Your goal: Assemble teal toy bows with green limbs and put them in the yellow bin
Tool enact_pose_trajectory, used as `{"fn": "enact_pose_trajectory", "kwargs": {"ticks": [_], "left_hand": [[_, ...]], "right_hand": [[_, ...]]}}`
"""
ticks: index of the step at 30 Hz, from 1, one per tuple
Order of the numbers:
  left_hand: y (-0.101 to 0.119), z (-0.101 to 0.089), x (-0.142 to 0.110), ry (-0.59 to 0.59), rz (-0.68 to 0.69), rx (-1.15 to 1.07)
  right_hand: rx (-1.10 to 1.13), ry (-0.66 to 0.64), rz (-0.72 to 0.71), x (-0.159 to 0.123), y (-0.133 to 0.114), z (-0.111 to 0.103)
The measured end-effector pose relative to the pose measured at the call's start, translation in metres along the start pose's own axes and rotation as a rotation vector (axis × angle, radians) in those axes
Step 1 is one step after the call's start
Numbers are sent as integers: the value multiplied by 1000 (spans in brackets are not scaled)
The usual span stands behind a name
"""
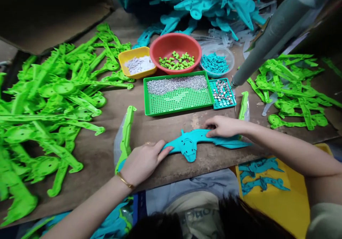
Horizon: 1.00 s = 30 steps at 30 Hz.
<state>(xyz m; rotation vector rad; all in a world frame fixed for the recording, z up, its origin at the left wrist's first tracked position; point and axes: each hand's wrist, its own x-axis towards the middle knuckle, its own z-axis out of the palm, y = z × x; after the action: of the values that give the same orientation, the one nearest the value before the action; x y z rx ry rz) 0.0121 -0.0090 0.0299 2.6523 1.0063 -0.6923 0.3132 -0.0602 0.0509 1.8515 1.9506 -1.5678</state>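
Observation:
A long blue plastic toy part (188, 145), shaped like a bow with a rounded middle, lies across the near part of the table. My left hand (145, 160) grips its left arm, thumb in front and fingers behind. On its right arm, my right hand (221, 126) is closed with thumb and fingertips. A green curved part (125, 137) with a clear piece stands by the left end, partly behind my left hand. Another green part (243, 106) with a clear edge is beyond my right wrist.
Green parts pile at left (48, 125) and right (296, 89). Behind stand a green tray of screws (179, 112), a teal tray of metal discs (223, 105), a red bowl (175, 41), a yellow dish (136, 76) and a clear tub (232, 59). A grey powered screwdriver (269, 32) hangs at right.

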Motion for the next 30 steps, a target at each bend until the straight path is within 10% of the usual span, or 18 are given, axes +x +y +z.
{"fn": "enact_pose_trajectory", "kwargs": {"ticks": [10, 24, 27, 30], "left_hand": [[12, 5, -8, 125, 37, 43], [50, -6, 3, 43, -18, -133], [59, -7, 6, 135, -16, -253], [54, -9, 9, 304, 6, -352]], "right_hand": [[-31, 125, -271, -5, -10, 18], [-61, 165, -191, -25, 19, 23], [-55, 671, -114, -35, 18, 11], [252, 1285, -374, -34, 4, -8]]}}
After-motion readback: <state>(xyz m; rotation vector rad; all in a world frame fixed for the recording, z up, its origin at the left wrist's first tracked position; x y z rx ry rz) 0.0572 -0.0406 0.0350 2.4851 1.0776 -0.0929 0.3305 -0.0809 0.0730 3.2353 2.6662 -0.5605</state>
